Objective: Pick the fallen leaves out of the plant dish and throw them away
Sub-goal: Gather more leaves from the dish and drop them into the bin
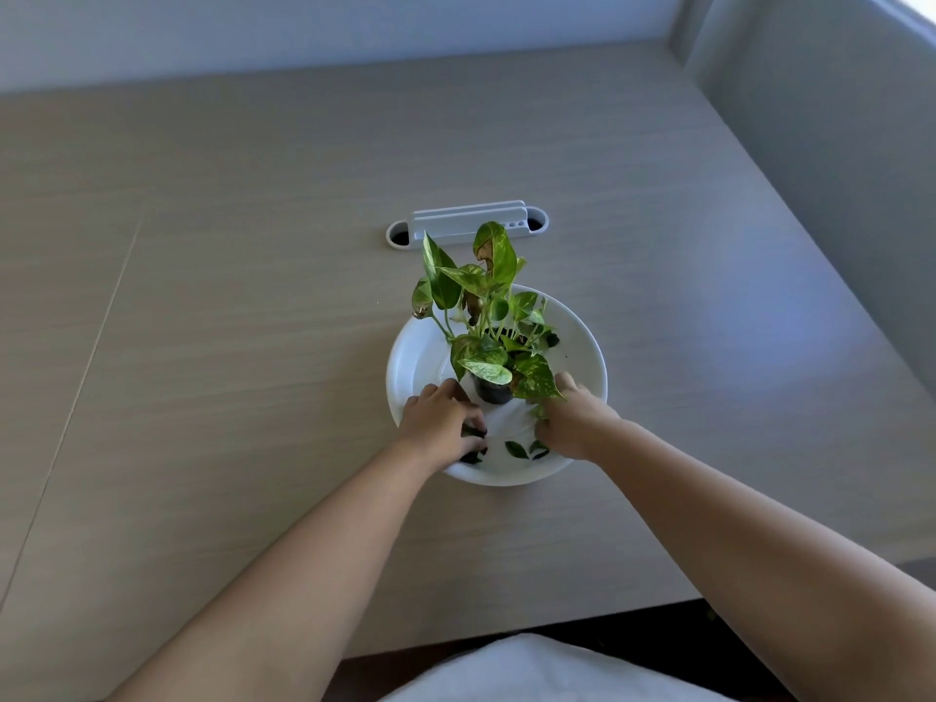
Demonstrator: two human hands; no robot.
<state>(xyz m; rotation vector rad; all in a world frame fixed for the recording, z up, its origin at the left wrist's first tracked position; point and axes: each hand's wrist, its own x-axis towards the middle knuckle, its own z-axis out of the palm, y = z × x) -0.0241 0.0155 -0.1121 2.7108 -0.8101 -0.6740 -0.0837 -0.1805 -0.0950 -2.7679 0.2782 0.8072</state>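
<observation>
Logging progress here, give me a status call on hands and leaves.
Left hand gripping dark fallen leaves. Right hand pinching at leaves too. One loose leaf in round white plastic dish. Potted green plant overhangs hands.

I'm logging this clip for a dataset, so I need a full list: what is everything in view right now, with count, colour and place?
table: one, light wood grain, fills most of the view
dish: one, white, round, on the table at centre
potted plant: one, green and yellow variegated leaves with some brown patches, in a small dark pot standing in the dish
fallen leaves: several, exact count unclear, dark green, lying in the near part of the dish between the hands
cable port: one, white-grey with dark openings at both ends, set in the table behind the dish
white cloth: one, bottom edge of the view
left hand: one, in the dish, fingers curled on dark leaves
right hand: one, in the dish, fingers on green leaves
</observation>
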